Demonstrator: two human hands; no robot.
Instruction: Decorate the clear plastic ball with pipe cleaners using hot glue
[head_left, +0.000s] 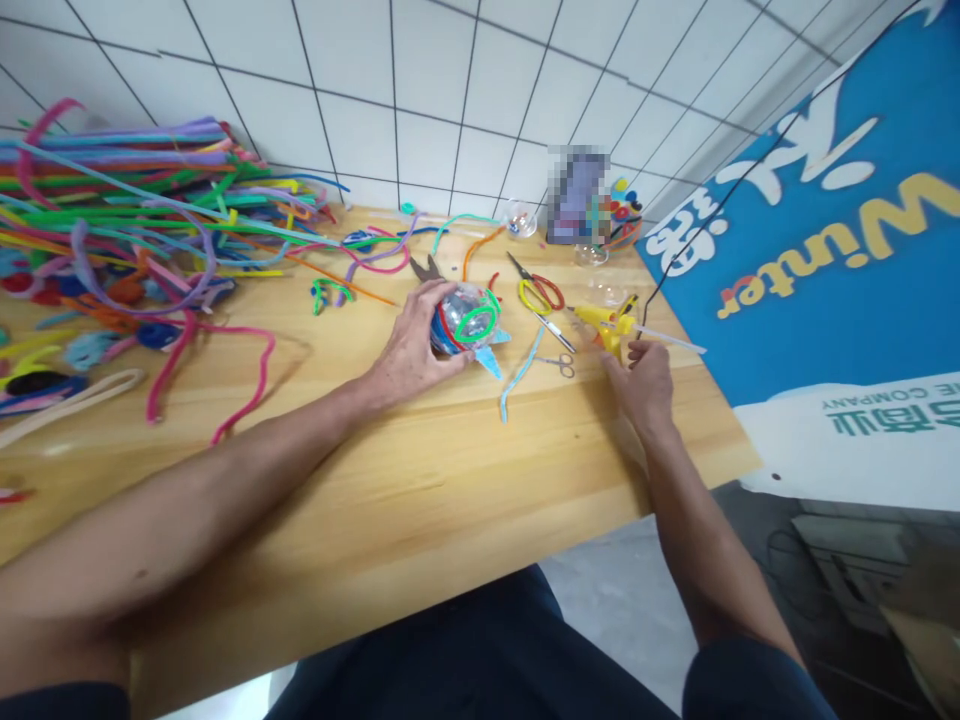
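My left hand (416, 345) is closed around a clear round ornament (471, 318) trimmed with blue, red and green pipe cleaner; light blue pointed pieces (490, 360) stick out at its lower right. At the right, my right hand (645, 385) grips the handle of a yellow hot glue gun (607, 322), whose nozzle points left and whose white glue stick juts out behind. Between the hands lie yellow-and-red handled scissors (536, 290), a slim silver tool (555, 332), small metal scissors (559, 365) and a light blue pipe cleaner (521, 375). Dark plier jaws (425, 268) show just behind my left hand.
A large heap of coloured pipe cleaners (150, 210) covers the table's left side. Clear plastic domes (520, 217) and a pixelated upright object (577, 195) stand near the tiled wall. The glue gun's black cord (705, 215) runs past a blue banner (847, 200) on the right.
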